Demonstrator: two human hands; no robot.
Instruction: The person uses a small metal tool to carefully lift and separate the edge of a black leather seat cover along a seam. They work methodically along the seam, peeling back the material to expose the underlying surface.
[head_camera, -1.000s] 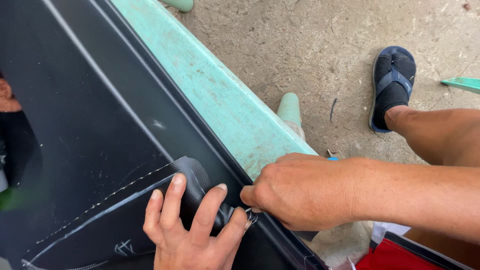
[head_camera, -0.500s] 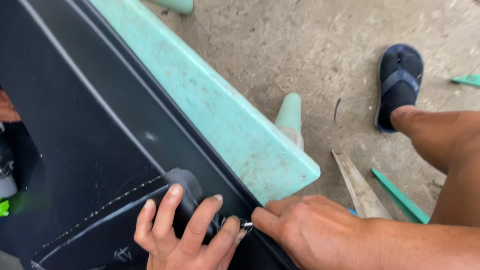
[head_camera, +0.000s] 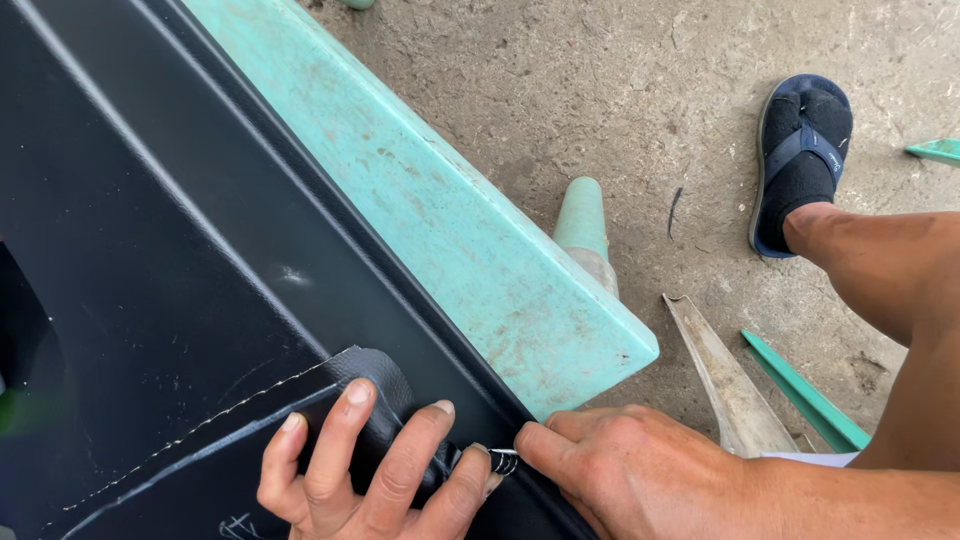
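Left hand (head_camera: 375, 470) is pinning the leather (head_camera: 375, 395) to the panel (head_camera: 200, 270); right hand (head_camera: 625, 470) is pinching its edge, which could slip and wrinkle.

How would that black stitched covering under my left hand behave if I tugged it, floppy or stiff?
Probably floppy: the black stitched covering bunches and folds under the left hand. It looks grainy like leatherette, so likely grippy. The right hand pinches its edge easily, suggesting it is thin and light.
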